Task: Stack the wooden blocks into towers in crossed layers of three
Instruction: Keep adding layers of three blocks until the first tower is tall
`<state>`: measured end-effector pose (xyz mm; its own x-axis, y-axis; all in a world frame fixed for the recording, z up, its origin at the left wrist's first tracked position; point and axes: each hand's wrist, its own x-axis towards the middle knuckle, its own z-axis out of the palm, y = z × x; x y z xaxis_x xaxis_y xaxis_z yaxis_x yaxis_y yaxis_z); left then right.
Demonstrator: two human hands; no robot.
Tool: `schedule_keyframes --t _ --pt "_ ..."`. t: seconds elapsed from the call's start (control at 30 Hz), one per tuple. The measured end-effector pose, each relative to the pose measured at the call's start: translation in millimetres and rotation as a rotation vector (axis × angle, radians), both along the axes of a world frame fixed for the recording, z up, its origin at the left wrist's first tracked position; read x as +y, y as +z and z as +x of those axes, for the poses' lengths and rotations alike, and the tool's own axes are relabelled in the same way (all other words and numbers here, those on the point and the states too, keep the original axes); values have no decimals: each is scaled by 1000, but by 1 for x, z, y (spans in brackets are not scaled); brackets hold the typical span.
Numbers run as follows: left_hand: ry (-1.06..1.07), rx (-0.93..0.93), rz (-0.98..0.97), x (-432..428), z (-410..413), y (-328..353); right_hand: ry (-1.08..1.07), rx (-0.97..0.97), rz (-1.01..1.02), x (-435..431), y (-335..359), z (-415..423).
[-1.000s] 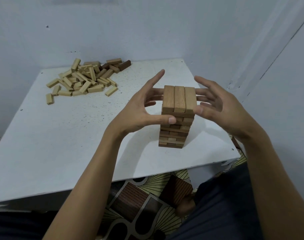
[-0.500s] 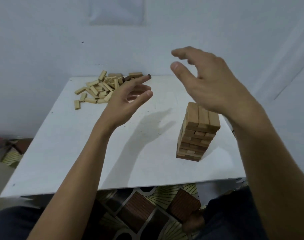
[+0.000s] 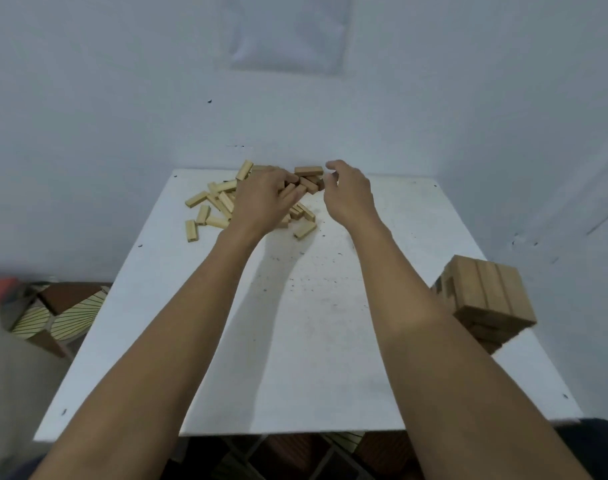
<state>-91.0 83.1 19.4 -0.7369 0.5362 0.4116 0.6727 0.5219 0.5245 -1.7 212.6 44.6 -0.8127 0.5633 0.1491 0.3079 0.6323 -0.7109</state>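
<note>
A pile of loose wooden blocks (image 3: 218, 201), light and dark, lies at the far end of the white table (image 3: 306, 358). My left hand (image 3: 262, 199) rests on the pile, and its fingers curl round a wooden block (image 3: 289, 190). My right hand (image 3: 347, 192) hovers at the pile's right edge with its fingers loosely curved beside a dark block (image 3: 308, 171), holding nothing that I can see. The stacked tower (image 3: 486, 296) stands near the table's right edge, its top layer of three blocks showing and its lower left part hidden behind my right forearm.
Pale walls close in behind the table and on the right. A patterned floor mat (image 3: 53, 317) shows to the left of the table and under its near edge. The tower stands close to my right forearm.
Both hands left the tower and reached forward to the loose pile. My left hand has closed on a block there. The view swung left, so the tower now sits at the right.
</note>
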Motion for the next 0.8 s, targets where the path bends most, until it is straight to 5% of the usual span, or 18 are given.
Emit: schedule_keyframes --t 0.43,0.8 --pt "77 139 -416 59 -95 -60 -46 -220 113 41 -75 -106" --pt "42 236 -535 79 -104 -58 -115 -244 275 57 -93 -121"
